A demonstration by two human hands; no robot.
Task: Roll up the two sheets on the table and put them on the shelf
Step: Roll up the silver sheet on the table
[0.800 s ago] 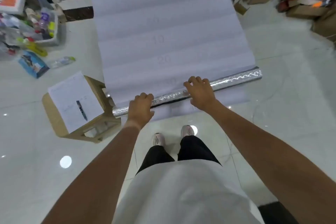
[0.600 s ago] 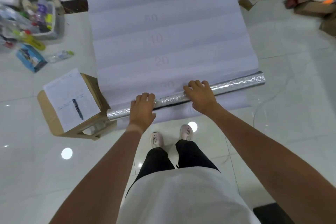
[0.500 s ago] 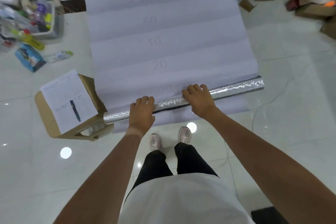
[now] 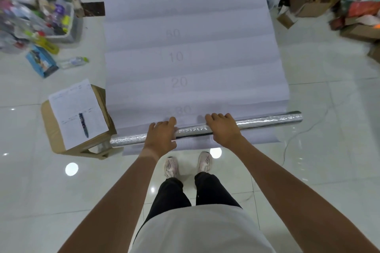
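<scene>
A long white sheet printed with faint numbers lies flat and stretches away from me. Its near end is wound into a shiny silver roll that lies crosswise just short of the "30" mark. My left hand lies palm down on the roll left of its middle, fingers curled over the far side. My right hand grips the roll the same way, right of the middle. A flap of white sheet hangs below the roll. No second sheet or shelf can be made out.
A cardboard stool stands at the roll's left end, with a printed paper and a pen on it. A bin of clutter, a bottle and a blue box lie far left. Cardboard boxes crowd the far right.
Both hands stay on the roll by the "30" mark. My left fingers now reach a little farther over it. The view has shifted slightly.
</scene>
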